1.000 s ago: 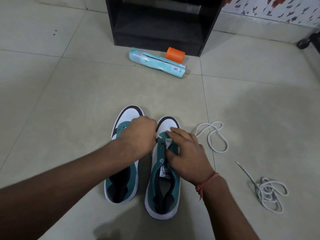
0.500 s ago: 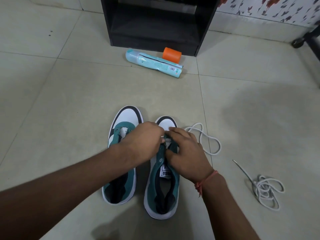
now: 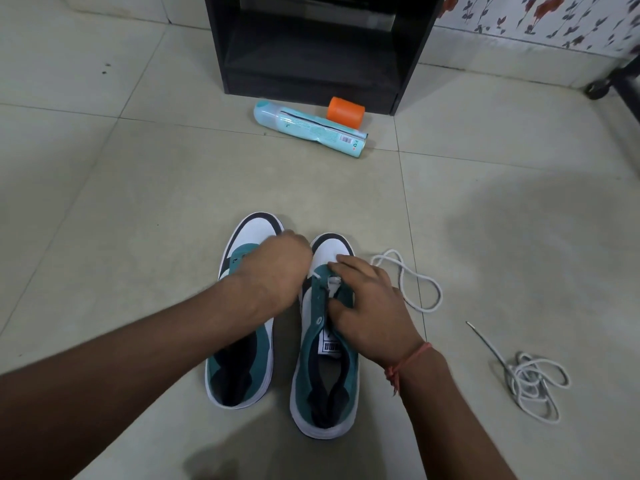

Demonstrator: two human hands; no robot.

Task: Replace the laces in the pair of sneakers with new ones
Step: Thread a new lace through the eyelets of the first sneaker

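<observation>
Tiled floor [image 3: 138, 202], sneakers side by side. Right sneaker [image 3: 325, 358]: right hand [image 3: 367, 306] pinching white lace [image 3: 408, 282] at lowest eyelets; left hand [image 3: 277, 268] curled, grip hidden. Loop now drawn closer than a second ago: threading just begun. Spare lace [image 3: 530, 382] well apart, right.

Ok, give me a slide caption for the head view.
Both hands thread a white lace into the right sneaker; a second lace waits nearby.
</observation>
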